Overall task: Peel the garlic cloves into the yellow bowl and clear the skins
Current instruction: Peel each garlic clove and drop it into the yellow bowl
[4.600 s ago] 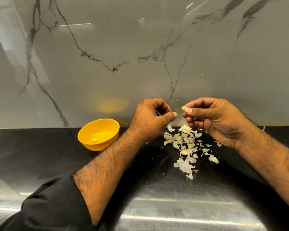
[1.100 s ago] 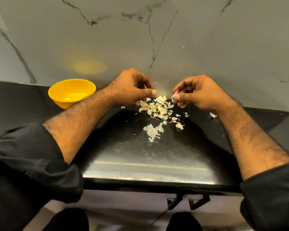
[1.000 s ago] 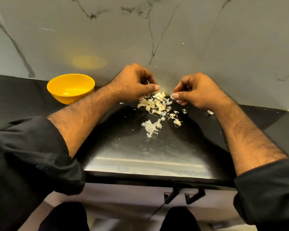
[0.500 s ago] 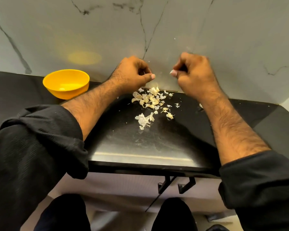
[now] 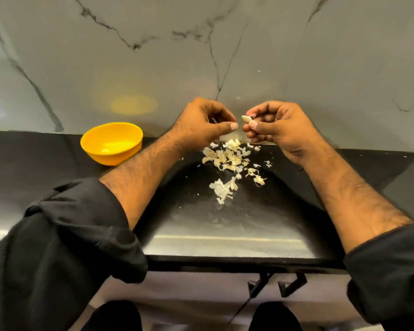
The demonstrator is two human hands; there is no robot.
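Note:
My right hand (image 5: 280, 130) pinches a pale garlic clove (image 5: 246, 118) between thumb and fingers, raised above the counter. My left hand (image 5: 201, 125) is curled just left of it, thumb tip almost touching the clove. A thin dark sliver of a tool (image 5: 214, 120) shows inside its fingers; the rest is hidden. Below both hands lies a scatter of garlic skins (image 5: 227, 158), with a second clump (image 5: 222, 188) nearer me. The yellow bowl (image 5: 91, 152) stands to the left with a pale clove (image 5: 105, 151) inside.
The black counter (image 5: 58, 173) runs left to right against a grey marble wall (image 5: 153, 56). Its front edge (image 5: 237, 261) is close to my body, with dark handles (image 5: 280, 286) below it. My black sleeves cover the lower corners.
My right hand came down from against the wall and turned, so the clove now shows at its fingertips. Both hands have drawn close together above the skins. The camera tilted.

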